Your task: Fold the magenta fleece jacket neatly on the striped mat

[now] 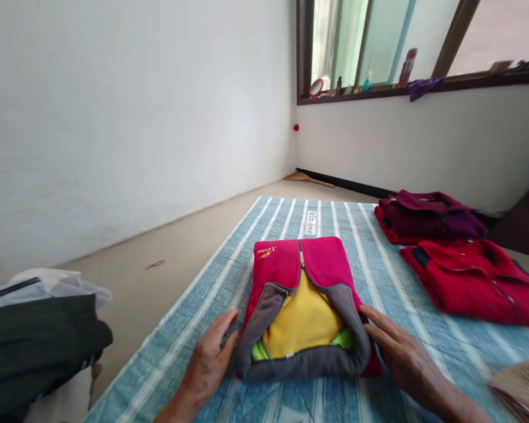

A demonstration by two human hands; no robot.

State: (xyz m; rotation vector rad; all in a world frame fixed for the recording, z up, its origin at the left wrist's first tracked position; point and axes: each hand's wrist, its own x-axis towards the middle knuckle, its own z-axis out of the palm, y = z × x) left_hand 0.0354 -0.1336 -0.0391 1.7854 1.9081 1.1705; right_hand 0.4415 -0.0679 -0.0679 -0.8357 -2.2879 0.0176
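Note:
A folded pink jacket (277, 267) lies flat on the blue striped cloth (203, 305), its grey collar nearest me. The zipper is partly down and shows a yellow lining, with bits of green at both sides. My left hand (207, 358) is beside the collar's left edge, thumb and fingers apart, holding nothing. On the opposite side, my right hand (401, 352) rests its outstretched fingertips against the jacket's right edge. Its lower fingers are partly hidden.
Folded red clothing (480, 282) and a maroon garment (427, 214) lie at the right. Dark green clothing (35, 346) is piled at the left. A beige knitted item (522, 385) sits at the lower right. White walls and a windowsill (379, 93) with small items stand behind.

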